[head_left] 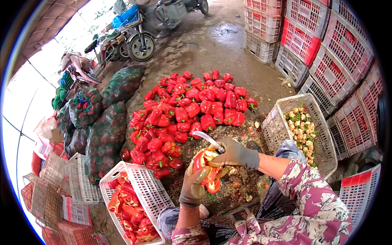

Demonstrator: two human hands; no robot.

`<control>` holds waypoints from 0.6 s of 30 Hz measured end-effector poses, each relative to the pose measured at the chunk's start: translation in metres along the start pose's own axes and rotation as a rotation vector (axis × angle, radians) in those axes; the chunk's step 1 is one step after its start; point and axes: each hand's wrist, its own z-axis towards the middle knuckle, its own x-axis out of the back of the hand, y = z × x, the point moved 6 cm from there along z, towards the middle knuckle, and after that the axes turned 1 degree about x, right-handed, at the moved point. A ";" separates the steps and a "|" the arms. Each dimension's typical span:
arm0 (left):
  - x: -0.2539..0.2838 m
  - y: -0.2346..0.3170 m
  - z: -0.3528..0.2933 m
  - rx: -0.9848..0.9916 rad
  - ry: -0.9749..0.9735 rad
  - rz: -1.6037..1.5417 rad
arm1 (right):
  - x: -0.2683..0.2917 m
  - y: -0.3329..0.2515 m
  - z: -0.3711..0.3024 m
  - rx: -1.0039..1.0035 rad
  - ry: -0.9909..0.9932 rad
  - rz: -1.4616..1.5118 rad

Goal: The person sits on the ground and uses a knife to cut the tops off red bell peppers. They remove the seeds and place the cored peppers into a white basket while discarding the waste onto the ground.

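Gloved hands at work on a red pepper, seen from above. The fingers of the left hand [192, 186] curl around an opened red pepper [199, 162], supporting it from the left and below; its pale interior is partly exposed. The fingers of the right hand [237, 154] are closed around the grip of a knife [207, 139], whose curved, pale blade points up and to the left, while the lower fingertips lie against the pepper. The opened pepper is held between both hands, above a floor [241, 196] strewn with seeds and scraps. Just beyond lies a broad heap of whole red peppers [194, 108]. Near the left forearm stands a white crate [151, 188] of cut red pepper pieces [130, 210]; to the right, a pale crate [271, 131] contains pepper cores [301, 128]. Farther out are green net sacks [107, 141] at left, stacked crates [335, 61] at right, and a parked motor vehicle [141, 47].
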 end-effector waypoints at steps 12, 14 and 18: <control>0.021 -0.030 0.001 -0.043 0.285 -0.196 | -0.014 -0.032 -0.002 0.208 0.345 -0.681; 0.013 -0.029 0.003 -0.027 0.264 -0.228 | 0.003 -0.028 -0.002 0.202 0.402 -0.512; 0.018 -0.004 -0.005 -0.067 0.252 -0.276 | 0.002 -0.032 0.015 0.162 0.208 -0.064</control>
